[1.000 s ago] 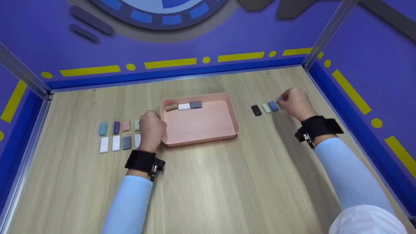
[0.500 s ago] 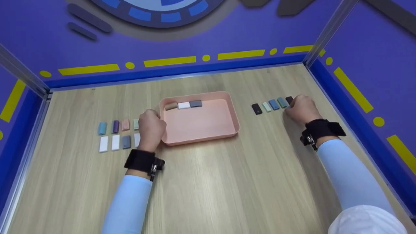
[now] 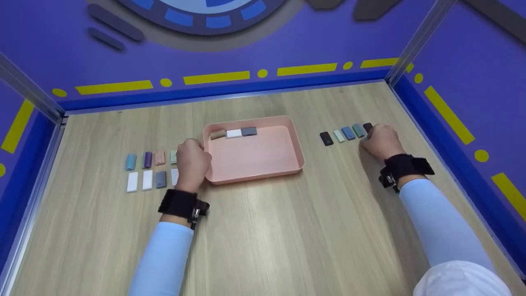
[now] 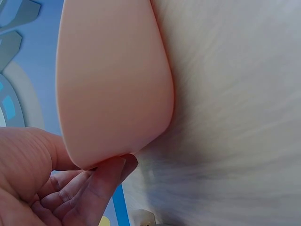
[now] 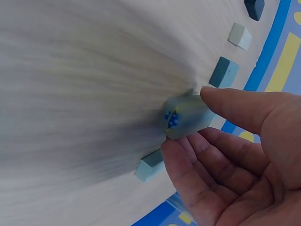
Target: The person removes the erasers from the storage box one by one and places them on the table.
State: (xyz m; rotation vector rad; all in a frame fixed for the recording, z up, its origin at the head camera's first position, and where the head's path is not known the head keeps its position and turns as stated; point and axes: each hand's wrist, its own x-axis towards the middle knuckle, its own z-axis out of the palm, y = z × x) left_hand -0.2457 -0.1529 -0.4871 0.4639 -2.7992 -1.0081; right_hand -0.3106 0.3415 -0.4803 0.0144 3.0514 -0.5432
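Note:
My left hand [image 3: 192, 164] pinches the near left side of the shallow pink tray [image 3: 303, 159]. In the left wrist view, thumb and fingertips grip the edge of its tray wall [image 4: 113, 84]. At the right, my right hand [image 3: 383, 142] is at the end of a row of small oblong blocks, beside a dark block [image 3: 367, 127] and a green block [image 3: 358, 130]. The right wrist view shows thumb and fingertip pinching a pale greenish block [image 5: 188, 115] with blue and yellow print, somewhat blurred; the head view hides it behind the hand.
Inside the tray lie a brown block [image 3: 218, 134], a white block [image 3: 234, 133] and a grey block [image 3: 249, 131]. Left of it, several blocks stand in two rows, including a purple block [image 3: 148, 160]. A patterned blue wall [image 3: 230, 88] bounds the wooden table [image 3: 263, 238].
My right hand has shifted right along its row, lowering to the table; a pale block showed at its fingertips earlier. The green and dark blocks there came into view. The left hand stays at the tray.

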